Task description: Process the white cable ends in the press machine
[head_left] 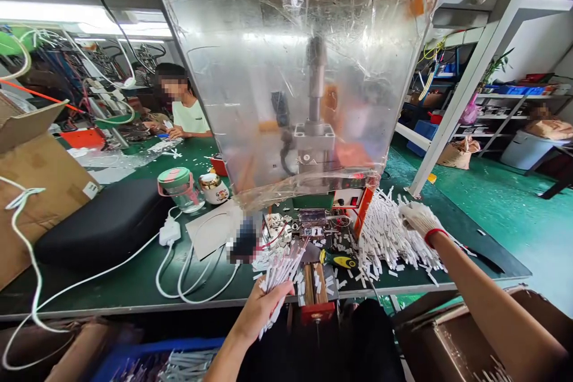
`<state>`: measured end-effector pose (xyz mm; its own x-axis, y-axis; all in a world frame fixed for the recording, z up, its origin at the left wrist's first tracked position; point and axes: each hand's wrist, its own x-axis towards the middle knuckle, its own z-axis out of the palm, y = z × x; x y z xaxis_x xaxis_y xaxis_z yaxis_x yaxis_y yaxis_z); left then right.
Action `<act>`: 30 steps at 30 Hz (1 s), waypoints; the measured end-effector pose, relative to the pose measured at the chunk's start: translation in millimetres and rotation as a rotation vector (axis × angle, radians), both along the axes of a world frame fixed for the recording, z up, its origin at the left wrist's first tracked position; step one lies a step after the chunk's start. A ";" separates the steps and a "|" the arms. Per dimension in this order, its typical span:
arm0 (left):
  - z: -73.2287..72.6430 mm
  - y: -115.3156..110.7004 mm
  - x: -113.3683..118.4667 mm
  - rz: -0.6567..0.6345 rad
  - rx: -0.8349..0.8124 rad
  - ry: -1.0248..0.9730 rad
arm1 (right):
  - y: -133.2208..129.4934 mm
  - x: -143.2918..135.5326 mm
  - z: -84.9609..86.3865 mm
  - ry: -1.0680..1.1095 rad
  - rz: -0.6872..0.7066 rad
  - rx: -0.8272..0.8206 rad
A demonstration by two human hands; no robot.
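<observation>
My left hand (268, 304) is closed around a bundle of thin white strips (282, 271), held upright and slightly tilted at the table's front edge. Some reddish lines show among their upper ends. My right hand (419, 219), in a white glove with a red cuff, rests at the right side of a large pile of similar white strips (387, 239). Its fingers curl down, and whatever they grip is hidden. Between the hands stands a press machine with a small metal fixture (312, 228) under its ram. A wooden-sided slide (316, 283) with a red end lies before it.
A cloudy plastic shield (268, 71) hangs over the press. A yellow-black screwdriver (339, 259) lies near the fixture. White cables (179, 286), a black cushion (102, 233), a jar (179, 188) and a cardboard box (40, 191) occupy the left. A co-worker (188, 107) sits beyond.
</observation>
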<state>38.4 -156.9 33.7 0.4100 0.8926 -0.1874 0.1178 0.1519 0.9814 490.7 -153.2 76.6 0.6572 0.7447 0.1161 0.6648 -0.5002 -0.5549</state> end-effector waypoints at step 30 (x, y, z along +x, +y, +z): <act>-25.1 -16.1 -22.8 0.323 -0.364 -0.560 | 8.1 -262.4 -64.4 1.328 0.282 0.151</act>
